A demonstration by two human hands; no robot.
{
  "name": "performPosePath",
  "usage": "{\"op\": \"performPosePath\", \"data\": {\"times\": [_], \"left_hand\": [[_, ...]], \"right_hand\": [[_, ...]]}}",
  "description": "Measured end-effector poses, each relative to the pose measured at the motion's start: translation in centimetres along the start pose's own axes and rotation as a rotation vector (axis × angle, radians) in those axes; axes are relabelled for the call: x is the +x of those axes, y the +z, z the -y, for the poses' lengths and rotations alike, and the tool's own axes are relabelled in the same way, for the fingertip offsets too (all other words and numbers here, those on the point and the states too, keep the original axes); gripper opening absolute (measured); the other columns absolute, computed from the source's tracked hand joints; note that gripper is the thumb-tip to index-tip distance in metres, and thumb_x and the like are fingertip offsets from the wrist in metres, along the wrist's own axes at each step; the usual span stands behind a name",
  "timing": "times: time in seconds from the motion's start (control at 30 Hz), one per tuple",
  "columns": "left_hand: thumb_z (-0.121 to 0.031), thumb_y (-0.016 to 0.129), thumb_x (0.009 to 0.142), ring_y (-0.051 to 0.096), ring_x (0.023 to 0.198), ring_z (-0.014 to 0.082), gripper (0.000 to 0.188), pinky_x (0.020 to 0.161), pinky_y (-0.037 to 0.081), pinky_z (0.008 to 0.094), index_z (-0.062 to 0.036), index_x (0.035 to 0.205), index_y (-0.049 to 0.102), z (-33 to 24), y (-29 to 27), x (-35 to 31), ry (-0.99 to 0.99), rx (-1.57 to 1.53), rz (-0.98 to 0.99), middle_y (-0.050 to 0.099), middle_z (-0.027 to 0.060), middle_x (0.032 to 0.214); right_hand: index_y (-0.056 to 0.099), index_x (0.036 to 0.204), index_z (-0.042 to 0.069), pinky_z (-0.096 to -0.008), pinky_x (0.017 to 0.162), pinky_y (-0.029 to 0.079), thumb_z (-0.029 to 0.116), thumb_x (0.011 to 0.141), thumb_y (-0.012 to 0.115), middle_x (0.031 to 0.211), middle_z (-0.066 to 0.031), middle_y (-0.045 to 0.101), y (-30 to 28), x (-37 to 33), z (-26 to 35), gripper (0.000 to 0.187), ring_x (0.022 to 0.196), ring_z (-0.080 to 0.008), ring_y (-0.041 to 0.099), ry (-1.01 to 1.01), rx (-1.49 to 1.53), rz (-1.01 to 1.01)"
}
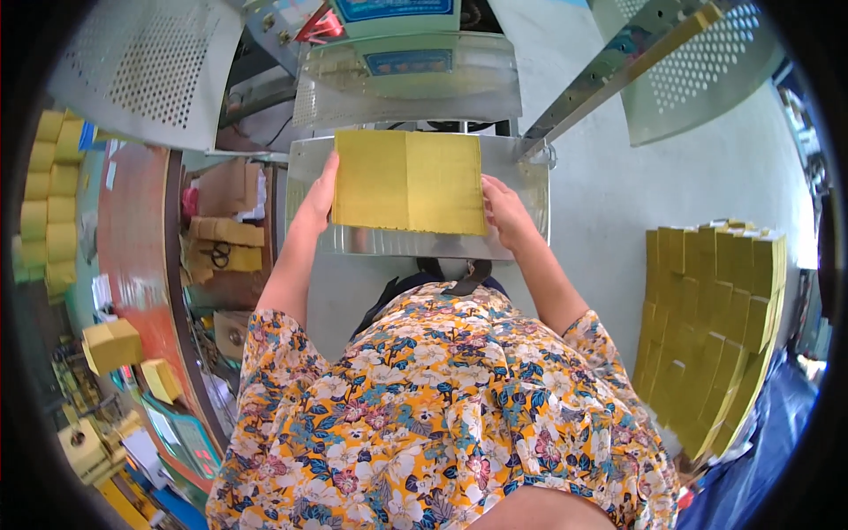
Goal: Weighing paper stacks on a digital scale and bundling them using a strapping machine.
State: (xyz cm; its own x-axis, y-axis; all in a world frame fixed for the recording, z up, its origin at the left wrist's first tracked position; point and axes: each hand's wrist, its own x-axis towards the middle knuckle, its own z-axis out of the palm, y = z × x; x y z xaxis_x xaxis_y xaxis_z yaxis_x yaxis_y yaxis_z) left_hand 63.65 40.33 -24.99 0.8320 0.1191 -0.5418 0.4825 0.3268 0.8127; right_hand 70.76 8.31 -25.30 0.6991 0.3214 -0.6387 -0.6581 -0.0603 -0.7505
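Note:
My two hands hold a yellow cardboard piece by its opposite short sides. It is rectangular, with a fold or seam running down its middle and a slightly rough near edge. My left hand is closed on its left side, thumb along the edge. At the right side, the bent fingers of my right hand grip it. Beneath it lies a shiny metal machine table. I cannot tell whether the cardboard rests on the metal or is held above it.
A clear guard stands just beyond the table. Perforated metal panels and a slanted metal bar flank the machine. Stacked yellow cardboard bundles stand at the right. On the left are a reddish bench and a shelf with scissors.

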Motion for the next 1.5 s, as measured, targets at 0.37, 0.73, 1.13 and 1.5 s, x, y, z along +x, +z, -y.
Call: {"op": "performPosePath", "data": {"times": [0.37,0.73,1.13,1.5], "left_hand": [[-0.045,0.051,0.101,0.053,0.122,0.0198,0.057,0.105,0.039,0.0332,-0.001,0.138,0.05,-0.8,0.7,-2.0,0.018,0.267,0.117,0.056,0.0097,0.135],[-0.016,0.082,0.077,0.053,0.124,0.0256,0.087,0.102,0.044,0.0374,-0.0024,0.148,0.033,5.2,2.0,-2.2,0.634,0.619,-0.039,0.055,0.0145,0.134],[-0.017,0.083,0.077,0.05,0.128,0.0279,0.093,0.106,0.04,0.0388,-0.002,0.15,0.027,8.1,4.6,-0.7,0.596,0.52,-0.058,0.044,0.0167,0.145],[-0.021,0.079,0.083,0.052,0.125,0.03,0.081,0.103,0.043,0.0381,-0.0023,0.147,0.033,6.2,6.5,1.0,0.699,0.604,-0.069,0.045,0.0177,0.142]], "right_hand": [[0.055,0.133,0.011,-0.0291,0.083,0.045,0.028,0.1,0.048,0.113,-0.0021,0.064,0.8,-0.2,0.6,0.038,0.099,-0.0113,0.058,-0.037,0.03,0.008],[0.054,0.129,0.0,-0.0273,0.09,0.047,0.008,0.091,0.052,0.116,-0.0059,0.063,-1.3,0.6,0.2,0.039,0.103,-0.014,0.06,-0.43,0.459,-0.016],[0.054,0.129,0.0,-0.0251,0.09,0.045,0.012,0.092,0.055,0.111,-0.0058,0.065,-1.1,0.0,0.0,0.04,0.1,-0.013,0.06,-0.439,0.53,-0.092],[0.054,0.132,0.003,-0.027,0.093,0.042,0.018,0.095,0.05,0.115,-0.0034,0.063,-3.4,1.6,0.7,0.04,0.108,-0.0124,0.056,-0.49,0.495,-0.072]]}}
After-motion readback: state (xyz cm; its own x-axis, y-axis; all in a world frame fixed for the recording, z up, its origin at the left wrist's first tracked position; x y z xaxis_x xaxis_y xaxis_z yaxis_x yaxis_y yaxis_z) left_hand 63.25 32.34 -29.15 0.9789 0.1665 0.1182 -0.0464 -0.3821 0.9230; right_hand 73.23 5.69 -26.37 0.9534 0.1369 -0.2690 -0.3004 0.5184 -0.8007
